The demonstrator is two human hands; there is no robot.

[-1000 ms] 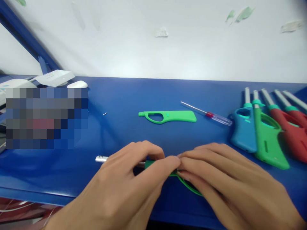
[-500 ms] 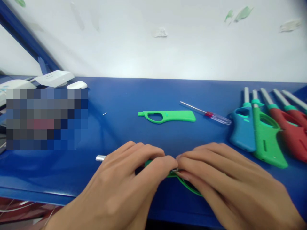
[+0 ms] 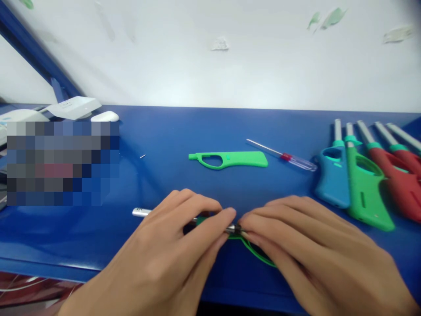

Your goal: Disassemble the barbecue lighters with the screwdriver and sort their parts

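Both hands are closed around a green gas lighter (image 3: 258, 254) near the table's front edge. My left hand (image 3: 167, 245) grips its forward part, where a silver metal tube (image 3: 141, 212) sticks out to the left. My right hand (image 3: 305, 245) pinches the body end by a small dark and silver piece (image 3: 234, 228) that shows between the fingertips. Most of this lighter lies hidden under my fingers. Beyond the hands rests a loose green casing half (image 3: 245, 159) with a trigger loop. A screwdriver (image 3: 297, 162) with a clear and red handle lies right of it.
Several lighters stand in a row at the right, among them a blue one (image 3: 333, 180), a green one (image 3: 368, 188) and a red one (image 3: 399, 188). A tiny screw (image 3: 142, 156) lies on the blue table (image 3: 158, 131). White items (image 3: 74, 107) and a blurred patch occupy the left.
My left thumb has drawn back a little to the left, so more of the dark and silver piece shows. The metal tube has tilted up slightly. My right hand has hardly moved.
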